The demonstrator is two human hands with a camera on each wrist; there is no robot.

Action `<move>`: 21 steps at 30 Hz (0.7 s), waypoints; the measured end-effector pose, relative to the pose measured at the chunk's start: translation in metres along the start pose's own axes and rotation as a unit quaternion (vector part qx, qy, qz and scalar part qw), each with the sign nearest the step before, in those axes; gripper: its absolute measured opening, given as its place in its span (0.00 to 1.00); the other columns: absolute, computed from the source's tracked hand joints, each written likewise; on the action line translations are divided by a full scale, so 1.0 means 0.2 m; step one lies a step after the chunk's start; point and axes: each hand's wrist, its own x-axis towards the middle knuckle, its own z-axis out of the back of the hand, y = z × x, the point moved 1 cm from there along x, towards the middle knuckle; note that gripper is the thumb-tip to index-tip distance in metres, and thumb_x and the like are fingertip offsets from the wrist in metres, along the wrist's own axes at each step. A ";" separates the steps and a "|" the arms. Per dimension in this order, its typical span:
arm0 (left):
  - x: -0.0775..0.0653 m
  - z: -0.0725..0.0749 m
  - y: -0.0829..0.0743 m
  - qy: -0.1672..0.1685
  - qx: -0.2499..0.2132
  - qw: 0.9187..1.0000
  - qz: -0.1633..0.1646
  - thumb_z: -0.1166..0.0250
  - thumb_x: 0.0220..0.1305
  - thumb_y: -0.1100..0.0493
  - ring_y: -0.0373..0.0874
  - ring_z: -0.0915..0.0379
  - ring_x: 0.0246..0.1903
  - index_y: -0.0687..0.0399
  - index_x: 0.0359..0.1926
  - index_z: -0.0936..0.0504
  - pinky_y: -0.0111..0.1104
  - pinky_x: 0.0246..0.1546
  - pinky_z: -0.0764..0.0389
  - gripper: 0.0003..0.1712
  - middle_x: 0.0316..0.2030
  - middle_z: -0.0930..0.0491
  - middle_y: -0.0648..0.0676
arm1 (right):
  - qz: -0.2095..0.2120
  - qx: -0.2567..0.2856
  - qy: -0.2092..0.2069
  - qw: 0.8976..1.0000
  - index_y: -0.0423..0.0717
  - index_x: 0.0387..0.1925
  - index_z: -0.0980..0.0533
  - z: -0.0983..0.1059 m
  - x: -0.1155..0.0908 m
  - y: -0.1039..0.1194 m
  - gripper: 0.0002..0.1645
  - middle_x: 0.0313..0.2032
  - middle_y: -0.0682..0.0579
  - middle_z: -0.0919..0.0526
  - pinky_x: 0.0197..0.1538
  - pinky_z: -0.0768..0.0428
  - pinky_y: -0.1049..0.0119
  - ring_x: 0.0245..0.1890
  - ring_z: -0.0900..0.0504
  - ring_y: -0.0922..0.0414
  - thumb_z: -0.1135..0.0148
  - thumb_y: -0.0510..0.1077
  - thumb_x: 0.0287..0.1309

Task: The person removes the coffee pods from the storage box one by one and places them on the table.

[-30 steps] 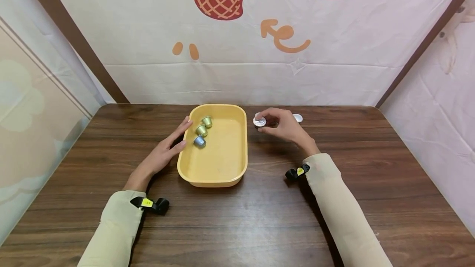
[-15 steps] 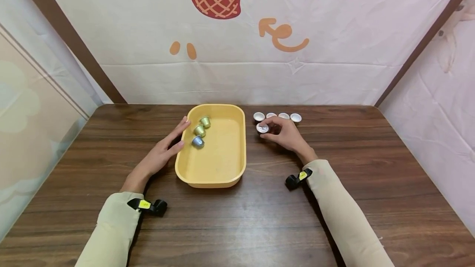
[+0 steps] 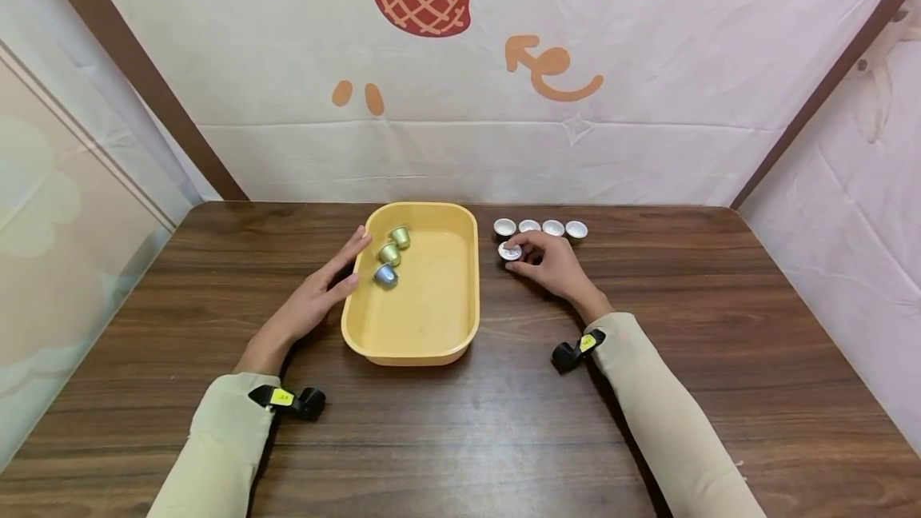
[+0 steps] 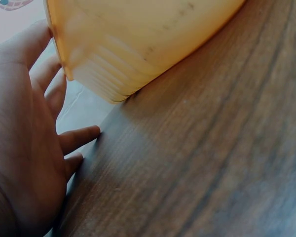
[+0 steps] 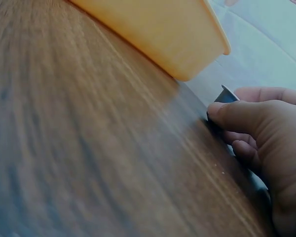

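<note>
With fingers spread, my left hand (image 3: 309, 302) rests against the left rim of a yellow plastic tub (image 3: 410, 358). Inside the tub, two green coffee capsules (image 3: 389, 253) and one blue coffee capsule (image 3: 385, 276) lie tipped along the left wall. Right of the tub, my right hand (image 3: 557, 266) pinches a coffee capsule (image 3: 510, 252), silver lid up, between thumb and fingers at table level. The right wrist view shows the dark side of this capsule (image 5: 227, 95) above the thumb. Behind it stands a row of several lid-up capsules (image 3: 504, 227), partly hidden by the hand.
The brown wooden table (image 3: 460, 438) ends at the back against a white printed cloth (image 3: 460, 158). Cloth panels also close off both sides. The capsule row stands near the table's back edge.
My right hand has brought the capsule from over the back row toward me and down in front of the row's left end, uncovering the row. My left hand stays at the tub.
</note>
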 end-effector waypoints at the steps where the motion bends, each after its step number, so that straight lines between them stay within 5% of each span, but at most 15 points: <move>1: 0.00 0.00 0.00 0.000 0.001 1.000 0.001 0.51 0.72 0.69 0.54 0.66 0.72 0.60 0.74 0.48 0.58 0.64 0.58 0.32 0.74 0.61 0.58 | -0.001 0.000 -0.001 1.000 0.45 0.41 0.18 0.00 0.00 0.00 0.18 0.30 0.54 0.18 0.31 0.22 0.67 0.27 0.20 0.59 0.24 0.35 0.44; 10: 0.00 0.00 0.00 0.001 0.001 1.000 0.004 0.51 0.72 0.67 0.55 0.66 0.72 0.60 0.73 0.47 0.59 0.63 0.57 0.32 0.74 0.60 0.58 | -0.003 0.016 -0.003 1.000 0.44 0.40 0.18 0.00 0.00 0.01 0.16 0.31 0.50 0.17 0.33 0.20 0.61 0.29 0.18 0.55 0.25 0.35 0.46; 21: 0.00 0.00 -0.01 0.001 -0.002 1.000 0.000 0.51 0.72 0.67 0.55 0.66 0.72 0.60 0.73 0.47 0.59 0.63 0.58 0.31 0.74 0.60 0.58 | 0.010 -0.008 -0.012 1.000 0.44 0.40 0.18 -0.01 0.01 0.01 0.16 0.31 0.53 0.16 0.32 0.20 0.66 0.28 0.18 0.59 0.26 0.34 0.47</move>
